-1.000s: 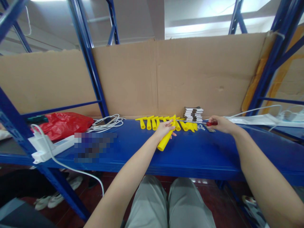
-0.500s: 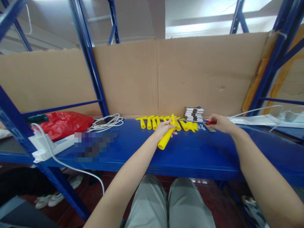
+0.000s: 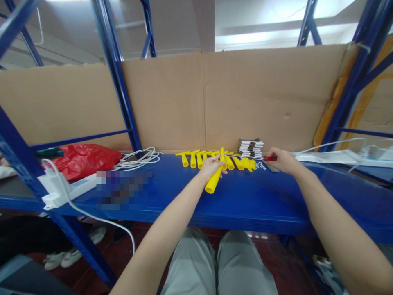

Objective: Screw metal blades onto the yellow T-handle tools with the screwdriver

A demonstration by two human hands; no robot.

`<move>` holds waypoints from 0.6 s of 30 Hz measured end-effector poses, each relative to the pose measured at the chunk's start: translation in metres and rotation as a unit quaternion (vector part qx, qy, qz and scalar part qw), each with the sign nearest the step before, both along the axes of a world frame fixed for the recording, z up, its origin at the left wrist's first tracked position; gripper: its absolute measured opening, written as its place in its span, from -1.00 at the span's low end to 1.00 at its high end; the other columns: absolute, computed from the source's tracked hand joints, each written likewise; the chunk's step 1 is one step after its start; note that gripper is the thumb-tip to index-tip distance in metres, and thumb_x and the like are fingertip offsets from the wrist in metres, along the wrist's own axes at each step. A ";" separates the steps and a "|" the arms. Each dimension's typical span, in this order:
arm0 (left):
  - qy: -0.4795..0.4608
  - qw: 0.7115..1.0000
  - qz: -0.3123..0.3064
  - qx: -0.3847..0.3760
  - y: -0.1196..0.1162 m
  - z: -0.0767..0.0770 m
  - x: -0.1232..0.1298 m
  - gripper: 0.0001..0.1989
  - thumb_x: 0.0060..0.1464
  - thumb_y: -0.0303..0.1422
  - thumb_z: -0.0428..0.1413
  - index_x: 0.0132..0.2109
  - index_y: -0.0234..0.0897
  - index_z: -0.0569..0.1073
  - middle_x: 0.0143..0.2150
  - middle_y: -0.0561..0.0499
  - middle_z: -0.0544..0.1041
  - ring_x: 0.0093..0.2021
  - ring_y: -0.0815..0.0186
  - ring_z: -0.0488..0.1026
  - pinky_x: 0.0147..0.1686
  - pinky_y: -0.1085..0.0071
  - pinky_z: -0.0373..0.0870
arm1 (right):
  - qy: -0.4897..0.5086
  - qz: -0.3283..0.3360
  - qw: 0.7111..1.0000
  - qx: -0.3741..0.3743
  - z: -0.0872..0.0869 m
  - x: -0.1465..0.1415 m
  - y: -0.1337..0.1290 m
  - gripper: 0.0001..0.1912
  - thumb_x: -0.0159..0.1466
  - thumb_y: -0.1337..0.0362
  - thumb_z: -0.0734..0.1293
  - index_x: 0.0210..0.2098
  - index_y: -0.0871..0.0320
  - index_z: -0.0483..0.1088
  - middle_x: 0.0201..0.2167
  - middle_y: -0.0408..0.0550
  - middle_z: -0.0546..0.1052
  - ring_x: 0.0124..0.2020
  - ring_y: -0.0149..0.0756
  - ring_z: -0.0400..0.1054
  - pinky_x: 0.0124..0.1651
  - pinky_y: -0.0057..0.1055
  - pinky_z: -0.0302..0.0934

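Observation:
My left hand [image 3: 212,167] is wrapped round a yellow tube-shaped handle [image 3: 213,180], its wide open end pointing down towards me. My right hand [image 3: 281,159] grips the red handle of a screwdriver [image 3: 270,158]. Its thin metal shaft runs left to the top part of the yellow handle, and whether the tip touches it is too small to tell. Behind my hands, a row of several similar yellow pieces [image 3: 193,160] lies on the blue shelf [image 3: 172,184]. A stack of white packets [image 3: 251,148] stands just behind the shaft.
A red plastic bag [image 3: 89,159], a white power strip [image 3: 82,187] and coiled white cable [image 3: 139,159] lie on the left. Cardboard [image 3: 162,102] lines the back between blue posts. A flat white strip [image 3: 325,157] with cables is at the right. Part of another person's legs shows lower left.
The yellow handle in my left hand has turned slightly more upright. My right hand has shifted a little left with the screwdriver.

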State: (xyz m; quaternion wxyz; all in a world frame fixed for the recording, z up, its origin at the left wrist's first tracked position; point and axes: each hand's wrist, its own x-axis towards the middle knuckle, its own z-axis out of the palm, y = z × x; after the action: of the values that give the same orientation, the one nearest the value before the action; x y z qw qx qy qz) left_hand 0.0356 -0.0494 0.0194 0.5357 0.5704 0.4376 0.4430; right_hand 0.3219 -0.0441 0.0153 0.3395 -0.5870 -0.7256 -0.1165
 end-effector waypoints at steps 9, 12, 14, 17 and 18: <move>0.009 1.000 0.009 0.002 0.003 0.001 0.000 -0.35 0.09 -0.58 0.05 0.32 -0.30 0.15 -0.07 -0.19 0.55 -0.60 0.47 0.45 -0.69 0.60 0.32 | 0.018 0.091 0.992 -0.088 0.008 -0.001 -0.011 -0.81 0.02 0.11 0.31 -0.53 0.09 0.36 -0.56 -0.10 0.52 -0.52 -0.28 0.36 -0.41 -0.38 0.23; 0.005 1.000 0.012 0.009 0.005 -0.001 -0.001 -0.37 0.09 -0.58 0.05 0.31 -0.31 0.18 -0.07 -0.19 0.54 -0.60 0.48 0.45 -0.68 0.60 0.31 | 0.012 0.113 0.988 -0.107 0.010 -0.005 -0.015 -0.77 0.07 0.08 0.27 -0.46 0.10 0.41 -0.48 -0.07 0.56 -0.48 -0.26 0.38 -0.40 -0.37 0.23; 0.003 1.000 0.015 0.012 0.005 -0.001 -0.002 -0.40 0.10 -0.58 0.04 0.30 -0.33 0.20 -0.08 -0.19 0.55 -0.60 0.49 0.44 -0.69 0.62 0.29 | 0.004 0.123 0.987 -0.104 0.009 -0.008 -0.015 -0.76 0.09 0.07 0.25 -0.43 0.10 0.41 -0.45 -0.05 0.56 -0.46 -0.26 0.39 -0.40 -0.38 0.23; 0.004 1.000 0.017 0.014 0.005 0.000 -0.003 -0.42 0.12 -0.58 0.03 0.30 -0.37 0.20 -0.10 -0.20 0.55 -0.62 0.50 0.43 -0.70 0.62 0.27 | -0.018 0.105 0.990 -0.093 0.007 -0.010 -0.012 -0.78 0.09 0.08 0.26 -0.48 0.10 0.34 -0.54 -0.07 0.52 -0.51 -0.28 0.35 -0.45 -0.40 0.18; 0.004 1.000 0.018 0.014 0.005 0.000 -0.003 -0.42 0.12 -0.58 0.03 0.30 -0.37 0.20 -0.10 -0.20 0.55 -0.62 0.50 0.43 -0.71 0.62 0.27 | -0.023 0.094 0.992 -0.086 0.006 -0.011 -0.010 -0.80 0.07 0.09 0.28 -0.50 0.09 0.30 -0.57 -0.09 0.49 -0.54 -0.29 0.33 -0.47 -0.41 0.16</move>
State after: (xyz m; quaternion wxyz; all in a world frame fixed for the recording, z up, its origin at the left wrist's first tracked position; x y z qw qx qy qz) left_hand 0.0324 -0.0441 0.0194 0.5178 0.5716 0.4436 0.4564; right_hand 0.3109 -0.0545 0.0214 0.2808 -0.5407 -0.7922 -0.0352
